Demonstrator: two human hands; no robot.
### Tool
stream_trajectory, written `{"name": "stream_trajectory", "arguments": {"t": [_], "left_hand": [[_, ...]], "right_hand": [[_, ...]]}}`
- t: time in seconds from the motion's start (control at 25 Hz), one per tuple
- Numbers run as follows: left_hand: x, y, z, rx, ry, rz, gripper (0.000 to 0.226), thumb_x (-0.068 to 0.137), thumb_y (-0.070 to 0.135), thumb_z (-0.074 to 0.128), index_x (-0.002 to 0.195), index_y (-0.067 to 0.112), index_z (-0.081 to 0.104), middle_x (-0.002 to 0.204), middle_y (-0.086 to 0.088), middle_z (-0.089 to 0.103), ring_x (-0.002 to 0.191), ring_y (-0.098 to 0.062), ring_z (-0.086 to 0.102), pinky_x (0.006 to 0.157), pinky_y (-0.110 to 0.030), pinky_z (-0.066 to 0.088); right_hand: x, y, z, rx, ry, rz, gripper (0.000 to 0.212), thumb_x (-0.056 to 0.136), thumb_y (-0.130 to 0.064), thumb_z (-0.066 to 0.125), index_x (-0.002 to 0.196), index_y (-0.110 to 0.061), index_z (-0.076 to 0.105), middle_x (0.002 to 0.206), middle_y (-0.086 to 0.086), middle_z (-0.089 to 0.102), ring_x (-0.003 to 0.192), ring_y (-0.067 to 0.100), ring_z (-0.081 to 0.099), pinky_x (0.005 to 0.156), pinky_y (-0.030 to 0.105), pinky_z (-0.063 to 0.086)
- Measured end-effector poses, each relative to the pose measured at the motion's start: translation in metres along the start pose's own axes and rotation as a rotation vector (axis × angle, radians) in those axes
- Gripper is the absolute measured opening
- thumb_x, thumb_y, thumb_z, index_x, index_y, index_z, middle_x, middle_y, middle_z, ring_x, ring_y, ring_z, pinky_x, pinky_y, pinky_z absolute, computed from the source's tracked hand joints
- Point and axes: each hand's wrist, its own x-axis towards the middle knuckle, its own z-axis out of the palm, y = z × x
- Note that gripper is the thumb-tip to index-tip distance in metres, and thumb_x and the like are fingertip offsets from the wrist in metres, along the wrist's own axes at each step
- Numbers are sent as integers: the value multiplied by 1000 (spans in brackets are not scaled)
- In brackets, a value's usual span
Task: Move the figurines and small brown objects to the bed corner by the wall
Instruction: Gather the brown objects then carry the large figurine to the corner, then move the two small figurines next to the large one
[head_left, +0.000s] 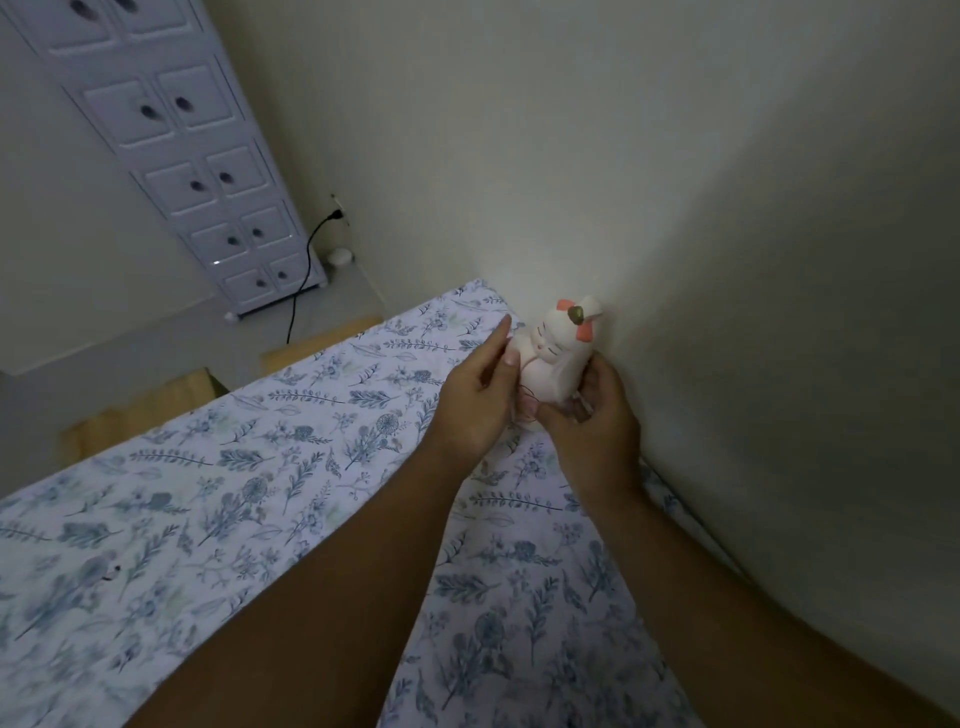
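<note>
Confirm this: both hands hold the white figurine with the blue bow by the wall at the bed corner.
Not quite: the bow is orange-red, not blue, as the head view shows. Both the left hand and right hand do hold the white figurine by the wall at the bed corner.

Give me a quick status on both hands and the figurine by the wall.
Left hand and right hand both gripping white ceramic cat figurine with orange bow. Figurine at floral-sheet bed corner, near wall. Nothing in the way.
</note>
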Motion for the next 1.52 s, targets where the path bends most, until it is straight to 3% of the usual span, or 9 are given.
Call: {"name": "stream_trajectory", "arguments": {"t": [0.24, 0.44, 0.6, 0.68, 0.76, 0.88, 1.12, 1.32, 1.52], "left_hand": [[2, -12, 13, 28, 50, -10, 40, 105, 30, 48, 144, 22, 52, 92, 36, 70, 89, 20, 62, 77, -7, 50], [-3, -16, 18, 33, 93, -2, 40, 103, 42, 48, 142, 32, 54, 137, 13, 62, 123, 4, 56, 103, -25, 49], [-4, -9, 14, 48, 64, -15, 42, 103, 40, 49, 144, 29, 51, 141, 13, 57, 124, 5, 53, 106, -23, 45], [-14, -5, 5, 135, 74, -16, 44, 103, 44, 47, 145, 30, 50, 146, 11, 53, 128, 6, 45, 105, -12, 38], [-38, -3, -11, 253, 124, -6, 46, 102, 50, 44, 144, 32, 50, 149, 9, 51, 129, 7, 39, 99, -4, 29], [-96, -4, -47, 377, 181, -16, 50, 102, 52, 40, 147, 32, 46, 154, 6, 44, 144, -5, 29, 114, -24, 25], [-242, -3, -155, 618, 384, -84, 51, 103, 46, 41, 150, 24, 42, 157, 6, 40, 150, -11, 20, 122, -40, 18], [-359, -10, -249, 736, 570, -179, 54, 102, 40, 44, 151, 17, 39, 158, 1, 39, 152, -16, 16, 123, -42, 12], [-420, -42, -311, 867, 619, -447, 83, 93, 48, 53, 159, 16, 13, 166, -9, 17, 153, -27, 8, 123, -44, 9]], "right_hand": [[-3, 20, 3, -42, 19, -5, 74, 85, -10, 82, 148, -27, 47, 141, -6, 63, 130, 10, 61, 103, 44, 56], [-2, 29, 1, -107, -5, 0, 76, 87, -20, 81, 150, -31, 40, 144, -6, 61, 129, 10, 61, 101, 45, 58], [-2, 23, 1, -124, -26, -7, 76, 88, -23, 80, 151, -27, 39, 146, -3, 60, 129, 6, 60, 102, 34, 56], [-3, 16, -3, -223, -37, -51, 71, 89, -29, 78, 150, -23, 42, 145, -1, 60, 127, 1, 58, 102, 27, 54], [-15, 7, -5, -395, -6, -67, 65, 91, -38, 72, 148, -21, 46, 146, 4, 57, 132, 15, 55, 104, 40, 54], [-62, -14, 6, -688, 50, -21, 65, 92, -45, 65, 149, -22, 44, 150, 11, 49, 138, 31, 45, 104, 52, 51], [-186, -56, 101, -841, -485, -196, 61, 98, -47, 55, 154, -25, 42, 163, 2, 38, 151, 24, 31, 121, 50, 30], [-300, -64, 188, -885, -797, -288, 64, 96, -47, 58, 155, -30, 40, 168, 2, 27, 155, 26, 22, 122, 53, 26], [-365, -55, 238, -827, -1090, -206, 80, 92, -29, 70, 159, -32, 28, 171, 5, 11, 156, 30, 15, 122, 50, 29]]}}
